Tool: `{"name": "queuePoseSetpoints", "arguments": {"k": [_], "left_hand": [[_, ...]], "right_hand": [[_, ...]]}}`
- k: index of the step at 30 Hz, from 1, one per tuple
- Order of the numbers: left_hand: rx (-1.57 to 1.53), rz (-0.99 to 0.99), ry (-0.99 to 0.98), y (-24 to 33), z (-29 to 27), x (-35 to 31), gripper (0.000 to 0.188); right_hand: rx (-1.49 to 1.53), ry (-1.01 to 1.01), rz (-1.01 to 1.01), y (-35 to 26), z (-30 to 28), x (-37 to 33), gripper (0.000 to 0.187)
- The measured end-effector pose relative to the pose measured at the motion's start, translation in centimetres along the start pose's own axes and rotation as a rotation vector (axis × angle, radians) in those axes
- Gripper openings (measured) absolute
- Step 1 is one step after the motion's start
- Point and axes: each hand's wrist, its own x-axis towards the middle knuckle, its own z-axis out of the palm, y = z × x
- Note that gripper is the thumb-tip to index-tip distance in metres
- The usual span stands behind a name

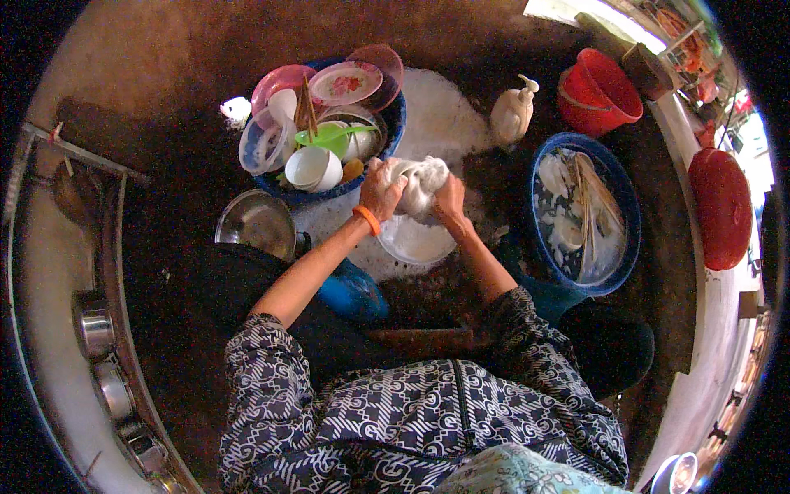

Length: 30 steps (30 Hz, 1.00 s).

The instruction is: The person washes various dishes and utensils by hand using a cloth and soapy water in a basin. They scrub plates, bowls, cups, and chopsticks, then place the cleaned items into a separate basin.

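Both hands grip a bunched whitish cloth (421, 185), which looks twisted. My left hand (381, 196), below an orange wristband (367, 219), has its fingers wrapped round one end. The other end sits in my closed right hand (449, 200). Directly beneath the cloth is a pale round basin (418, 243), partly hidden by it; what it contains is hard to make out. Beside my left hand stands a blue tub (397, 132) piled with dishes, among them a white bowl (313, 169), a green ladle-like utensil (329, 138) and a flowered plate (346, 84).
A metal basin (257, 222) lies left of my forearm. To the right are a blue-rimmed tub (634, 216) with soapy water, chopsticks and dishes, a pump bottle (512, 114) and a red bucket (597, 90). Metal pots (97, 329) line the left side. White foam (432, 103) covers the floor ahead.
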Motion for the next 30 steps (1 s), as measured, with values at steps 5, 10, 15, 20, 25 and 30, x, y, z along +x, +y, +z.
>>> {"name": "queuePoseSetpoints", "arguments": {"k": [5, 10, 15, 20, 25, 30], "left_hand": [[0.313, 0.248, -0.104, -1.5, 1.4, -0.2, 0.034], [0.077, 0.188, 0.076, 2.1, 0.3, 0.0, 0.038], [0.023, 0.297, 0.282, 3.5, -0.2, 0.2, 0.042], [0.245, 0.268, 0.106, -0.1, 0.8, 0.2, 0.033], [0.186, -0.125, -0.026, -5.1, 2.6, 0.4, 0.033], [-0.096, -0.249, 0.353, -10.2, -0.5, 5.0, 0.038]], "right_hand": [[-0.281, 0.206, -0.568, -1.9, -1.9, -0.2, 0.041], [0.192, 0.189, -0.097, -2.2, -1.5, -0.2, 0.038], [0.253, -0.028, -0.495, -1.2, -0.2, -0.2, 0.039], [-0.098, -0.087, 0.079, 0.3, -0.1, -0.1, 0.034], [-0.289, -0.091, -0.036, 2.1, 0.5, 0.5, 0.032], [-0.214, -0.184, -0.169, 3.6, 0.9, 0.5, 0.031]]}}
